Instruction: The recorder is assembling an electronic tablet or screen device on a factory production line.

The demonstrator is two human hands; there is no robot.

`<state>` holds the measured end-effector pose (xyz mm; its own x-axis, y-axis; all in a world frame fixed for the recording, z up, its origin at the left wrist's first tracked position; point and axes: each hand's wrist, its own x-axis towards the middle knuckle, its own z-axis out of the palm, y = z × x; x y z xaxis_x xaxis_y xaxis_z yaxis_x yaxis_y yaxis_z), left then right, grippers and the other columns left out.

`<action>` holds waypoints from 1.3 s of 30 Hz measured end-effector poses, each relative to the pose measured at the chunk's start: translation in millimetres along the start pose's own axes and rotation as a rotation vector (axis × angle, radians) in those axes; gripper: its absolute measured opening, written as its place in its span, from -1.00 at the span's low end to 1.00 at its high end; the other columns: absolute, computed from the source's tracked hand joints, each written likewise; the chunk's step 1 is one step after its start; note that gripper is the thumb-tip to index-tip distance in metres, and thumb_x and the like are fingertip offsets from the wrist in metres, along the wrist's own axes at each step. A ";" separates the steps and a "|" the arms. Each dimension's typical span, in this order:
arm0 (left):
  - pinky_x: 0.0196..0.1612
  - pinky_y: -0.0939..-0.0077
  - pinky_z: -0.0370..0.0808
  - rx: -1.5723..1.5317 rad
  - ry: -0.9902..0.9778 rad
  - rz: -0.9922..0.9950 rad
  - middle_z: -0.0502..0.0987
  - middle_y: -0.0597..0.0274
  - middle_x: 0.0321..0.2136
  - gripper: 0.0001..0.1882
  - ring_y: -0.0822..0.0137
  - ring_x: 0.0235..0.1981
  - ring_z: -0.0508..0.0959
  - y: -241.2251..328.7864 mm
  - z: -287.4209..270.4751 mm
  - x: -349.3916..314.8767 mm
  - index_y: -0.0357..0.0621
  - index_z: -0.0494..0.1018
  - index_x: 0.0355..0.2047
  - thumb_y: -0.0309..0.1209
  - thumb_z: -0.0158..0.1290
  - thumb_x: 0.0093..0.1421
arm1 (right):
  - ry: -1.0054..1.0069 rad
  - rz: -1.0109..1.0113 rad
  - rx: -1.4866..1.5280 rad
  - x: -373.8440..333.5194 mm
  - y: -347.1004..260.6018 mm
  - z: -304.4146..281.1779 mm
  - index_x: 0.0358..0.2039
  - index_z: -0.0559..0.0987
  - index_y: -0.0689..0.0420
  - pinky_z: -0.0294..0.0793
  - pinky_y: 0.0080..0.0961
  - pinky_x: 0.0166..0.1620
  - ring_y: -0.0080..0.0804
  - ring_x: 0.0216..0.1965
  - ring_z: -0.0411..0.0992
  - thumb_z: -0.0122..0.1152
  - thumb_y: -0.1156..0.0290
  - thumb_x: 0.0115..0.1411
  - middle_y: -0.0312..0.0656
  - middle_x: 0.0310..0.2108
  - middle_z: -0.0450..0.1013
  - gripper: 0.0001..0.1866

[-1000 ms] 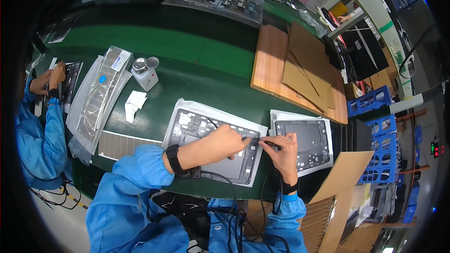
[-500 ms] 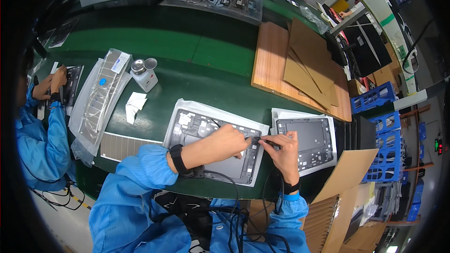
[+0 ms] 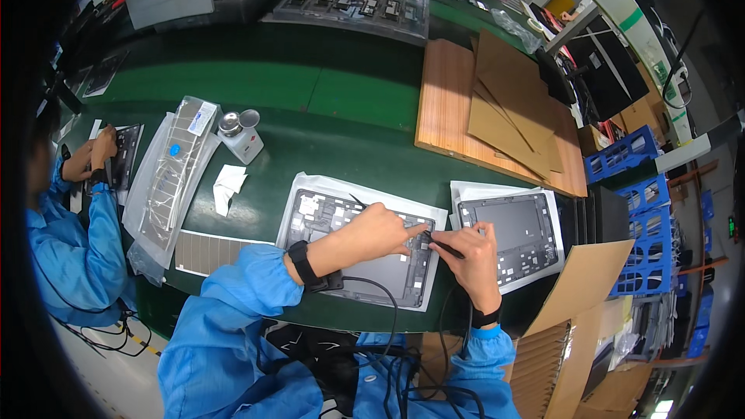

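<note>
Here I see my left hand (image 3: 384, 229) lying flat over the open panel (image 3: 353, 248), fingertips (image 3: 419, 230) pressing its right edge, gripping nothing. My right hand (image 3: 469, 252) is pinched around a thin dark tool (image 3: 444, 247), whose tip meets the panel right by those fingertips. The panel lies on a white sheet on the green tabletop (image 3: 349, 101), directly under both hands. A second panel (image 3: 512, 233) sits just right of my right hand. Further left are a white bottle (image 3: 240, 136) and bagged strips (image 3: 167, 174). A co-worker's hand (image 3: 101, 147) works on another piece at far left.
</note>
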<state>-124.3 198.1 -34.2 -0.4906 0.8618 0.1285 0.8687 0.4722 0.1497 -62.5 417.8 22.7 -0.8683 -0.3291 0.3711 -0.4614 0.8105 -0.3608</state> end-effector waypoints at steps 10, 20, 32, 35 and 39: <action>-0.52 0.32 0.49 -0.066 -0.001 -0.029 0.57 0.23 -0.65 -0.33 0.16 -0.58 0.64 2.7 -4.8 -1.1 0.01 0.40 0.28 0.02 0.17 0.23 | 0.106 0.053 -0.036 -30.9 -29.6 -37.2 -0.36 0.73 0.07 0.32 -0.38 -0.07 -0.39 -0.42 0.52 0.56 0.48 -0.05 -0.33 -0.41 0.65 -0.80; -0.57 0.30 0.48 -0.041 0.094 -0.070 0.57 0.22 -0.66 -0.42 0.17 -0.63 0.62 11.6 -31.6 -27.6 -0.12 0.44 0.18 -0.03 0.16 0.27 | 0.076 0.564 0.334 -62.0 -109.1 -76.8 -0.36 0.58 0.29 0.51 -0.41 -0.18 -0.23 -0.28 0.54 0.08 0.65 0.22 -0.03 -0.32 0.56 -0.90; -0.42 -0.05 0.54 -0.097 0.079 -0.937 0.59 -0.11 -0.59 -0.63 -0.15 -0.50 0.65 10.9 -21.6 -164.1 -0.29 0.36 -0.21 -0.17 0.11 0.32 | -0.284 0.750 0.020 -53.3 -57.4 27.3 -0.06 0.47 0.38 0.53 -0.08 -0.13 0.19 -0.20 0.57 0.40 0.19 0.20 0.22 -0.29 0.57 -0.47; -0.37 -0.11 0.55 -0.179 0.132 -0.950 0.60 -0.15 -0.55 -0.71 -0.17 -0.46 0.65 -1.8 -21.9 -164.9 -0.31 0.36 -0.21 -0.32 0.12 0.26 | -0.238 0.601 -0.010 -67.2 -25.1 48.1 -0.20 0.47 0.32 0.49 -0.08 -0.23 0.17 -0.28 0.56 0.36 0.24 0.23 0.18 -0.36 0.55 -0.61; -0.36 -0.19 0.49 -0.234 0.324 -0.893 0.57 -0.21 -0.55 -0.73 -0.24 -0.44 0.61 -22.4 -55.3 -155.1 -0.30 0.33 -0.23 -0.32 0.06 0.30 | -0.132 0.673 0.254 -36.6 -15.3 42.6 -0.23 0.43 0.28 0.45 -0.24 -0.28 -0.17 -0.39 0.48 0.29 0.33 0.27 -0.03 -0.44 0.46 -0.71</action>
<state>-71.4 43.6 -3.3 -0.9867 0.0964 0.1312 0.1505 0.8476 0.5089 -31.5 396.9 -21.8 -0.9861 0.1318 -0.1010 0.1654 0.7259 -0.6677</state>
